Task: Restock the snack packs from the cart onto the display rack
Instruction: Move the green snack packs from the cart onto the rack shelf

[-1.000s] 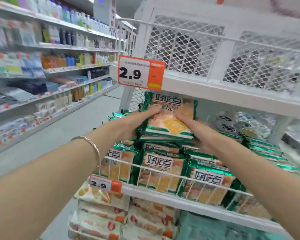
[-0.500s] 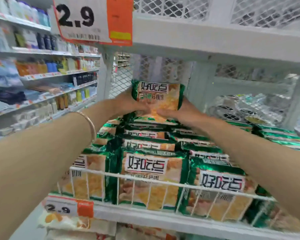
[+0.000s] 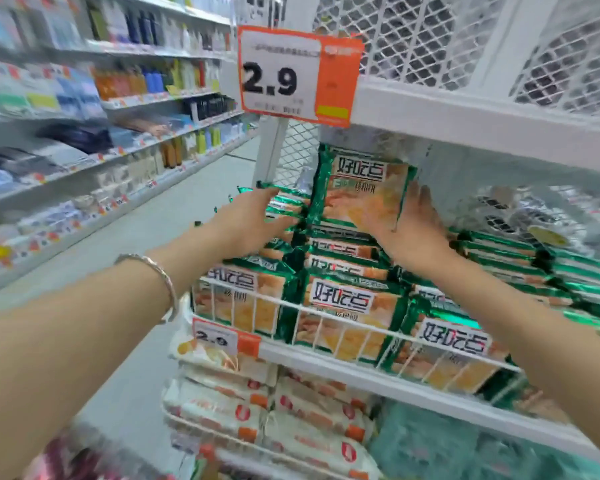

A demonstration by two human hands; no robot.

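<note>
A green snack pack stands upright on top of the stacked green packs on the middle shelf of the white display rack. My right hand holds the upright pack by its lower right edge, fingers running up beside it. Off that pack, my left hand has its fingers straight and touches the flat packs at the pile's left. A silver bangle sits on my left wrist. The cart is not in view.
An orange 2.9 price tag hangs from the mesh-walled shelf above, close over the pile. White and orange packs fill the shelf below. Across the grey aisle floor, long shelves of bottles run along the left.
My left hand has let go of the upright pack and moved left onto the flat packs. The right hand still holds the pack, now standing more upright. My view has pulled back slightly.
</note>
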